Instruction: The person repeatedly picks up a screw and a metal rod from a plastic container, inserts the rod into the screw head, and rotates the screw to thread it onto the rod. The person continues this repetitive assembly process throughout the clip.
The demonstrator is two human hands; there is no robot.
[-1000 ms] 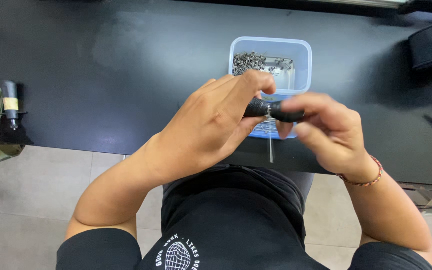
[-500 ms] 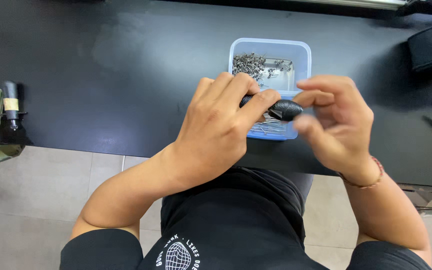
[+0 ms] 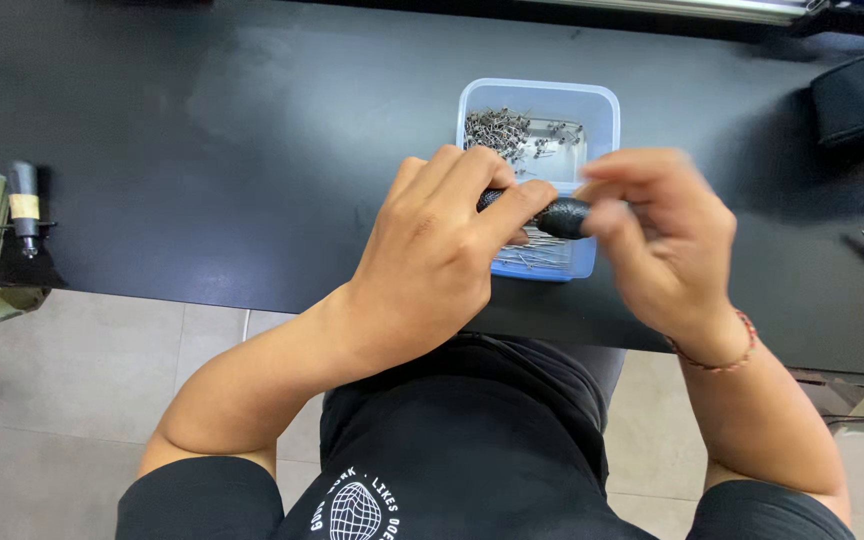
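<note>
Gripping one black handle [image 3: 557, 215] from both ends: left hand [image 3: 432, 265] curled shut on it, right hand [image 3: 667, 245] pinching its tip; held just above one blue tub [image 3: 607, 110]. Tub holds many small metal pins [image 3: 497, 130], too many to count; one black table [image 3: 202, 150] beneath.

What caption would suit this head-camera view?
Both hands, left and right, grip a small black cylindrical tool above a clear plastic tub of metal pins on a black table.

A single head-worn camera looks steeply down from above the person's own chest, facing forward across the black tabletop [image 3: 202, 150]. It sits close: both hands fill the centre, with floor visible below.
</note>
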